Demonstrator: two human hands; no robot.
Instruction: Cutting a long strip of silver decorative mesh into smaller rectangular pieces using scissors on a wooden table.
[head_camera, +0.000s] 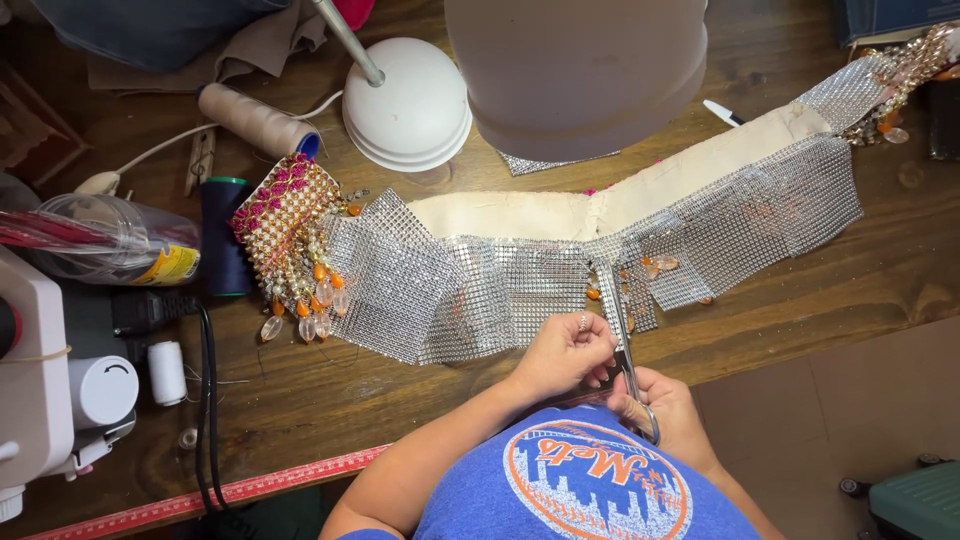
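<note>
A long band of silver rhinestone mesh (480, 285) on cream fabric lies across the wooden table (300, 400). Its left end carries a gold and pink beaded piece (290, 215) with orange and clear drops. My left hand (562, 355) pinches the lower edge of the mesh near the middle, with a ring on one finger. Just right of it, my right hand (668, 410) grips a pair of metal scissors (622, 345). Their blades point up into the mesh beside a narrow strip.
A white lamp base (408, 105) and big white shade (575, 70) stand at the back. Thread spools (255, 120), a dark blue spool (226, 235), a plastic container (110, 240) and a white sewing machine (50, 380) crowd the left. A red measuring tape (230, 492) runs along the front edge.
</note>
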